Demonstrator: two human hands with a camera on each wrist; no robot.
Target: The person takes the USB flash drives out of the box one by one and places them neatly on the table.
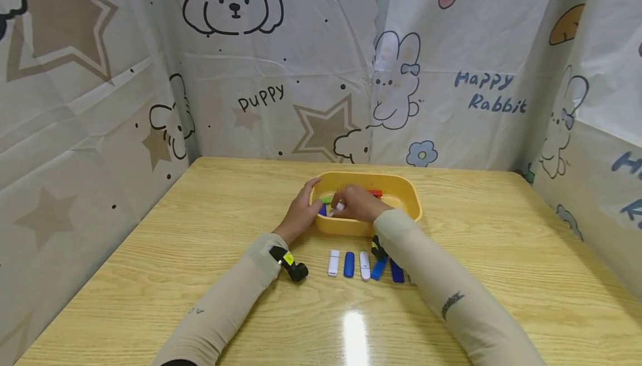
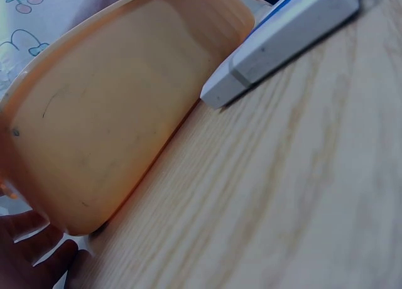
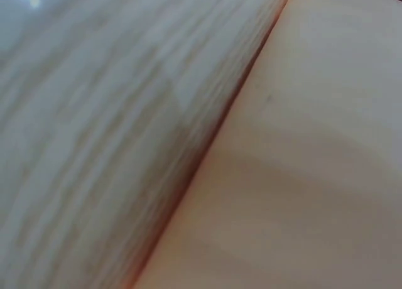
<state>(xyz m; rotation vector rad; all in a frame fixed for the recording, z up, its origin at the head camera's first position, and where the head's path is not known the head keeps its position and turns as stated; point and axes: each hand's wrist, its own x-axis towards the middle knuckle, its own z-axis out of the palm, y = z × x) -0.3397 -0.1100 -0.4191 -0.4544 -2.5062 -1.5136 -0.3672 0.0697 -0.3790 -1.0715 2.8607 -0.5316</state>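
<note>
Upright yellow basin, white stick and coloured ones inside, row of sticks outside

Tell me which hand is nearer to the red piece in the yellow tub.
Right. The right hand is inside the tub, close beside the red piece; the left hand is at the tub's left end.

Basin, plain yellow-orange — a green piece at its nine o'clock, a red piece at its one o'clock; sticks, white and blue, at the basin's six o'clock; tabletop, yellow-brown wood grain; curtain at twelve o'clock, off-white — printed with brown stars, blue flower, black-outlined puppy.
</note>
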